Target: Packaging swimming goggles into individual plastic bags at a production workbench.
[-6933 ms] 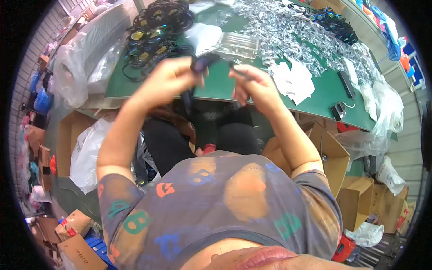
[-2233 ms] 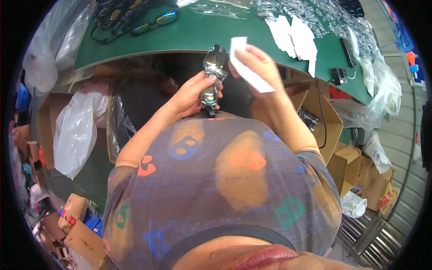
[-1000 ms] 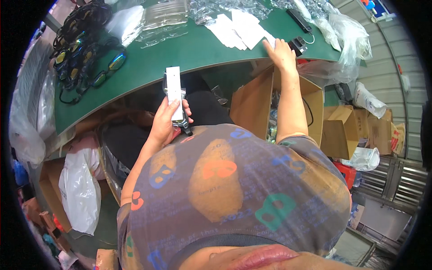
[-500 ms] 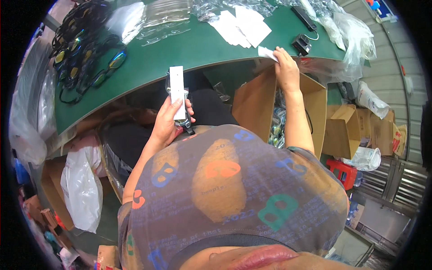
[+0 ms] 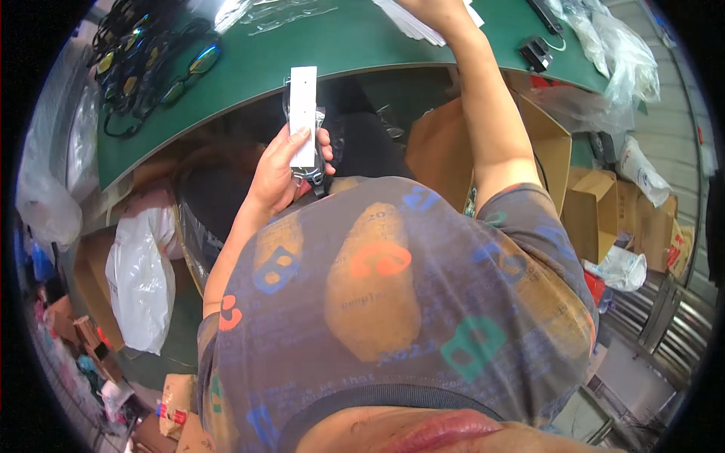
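My left hand is closed around a pair of dark swim goggles with a black strap, held just beyond my shirt front. A narrow white card lies upright along the goggles, and my thumb presses on it. My right arm reaches out to the top edge of the view. There my right hand is over a fanned stack of white papers on the green table. The fingers of that hand are mostly cut off by the edge, so their grip is hidden.
Many tangled goggles lie on the green table at the left, near clear plastic sleeves. A black adapter and plastic bags are at the right. Beneath my right arm stands an open cardboard box.
My right hand, earlier at the table edge with a white slip between its fingers, has moved up and away to the papers. My left hand still grips the goggles and card.
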